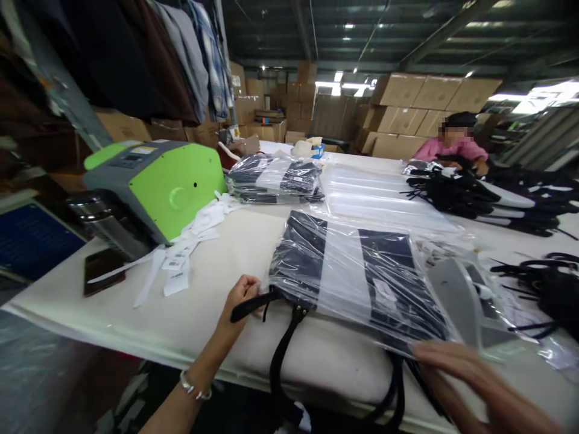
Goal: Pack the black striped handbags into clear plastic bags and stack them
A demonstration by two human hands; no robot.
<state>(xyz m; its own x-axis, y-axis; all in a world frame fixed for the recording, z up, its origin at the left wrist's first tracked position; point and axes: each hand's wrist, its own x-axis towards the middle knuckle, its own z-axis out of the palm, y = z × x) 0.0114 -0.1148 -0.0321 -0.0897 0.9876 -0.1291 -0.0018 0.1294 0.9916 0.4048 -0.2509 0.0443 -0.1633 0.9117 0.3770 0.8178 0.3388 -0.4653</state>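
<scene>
A dark navy handbag [389, 253] lies flat on the table inside a clear plastic bag [346, 283], with a pale band across its middle. Its black straps [277, 361] stick out of the bag's near side and hang over the table edge. At the near left corner, the curled fingers of my left hand [242, 301] pinch the plastic beside a black strap end. My right hand [474, 377], smeared by motion, holds the plastic's near right edge between thumb and fingers.
Wrapped handbags [275, 178] are stacked behind, beside flat plastic bags [380, 196]. A green-grey machine [176, 187], paper labels [176, 262], flask [111, 226] and phone [102, 271] stand left. A grey tape dispenser [456, 295] and black handbags [488, 199] lie right; a person [461, 144] works behind.
</scene>
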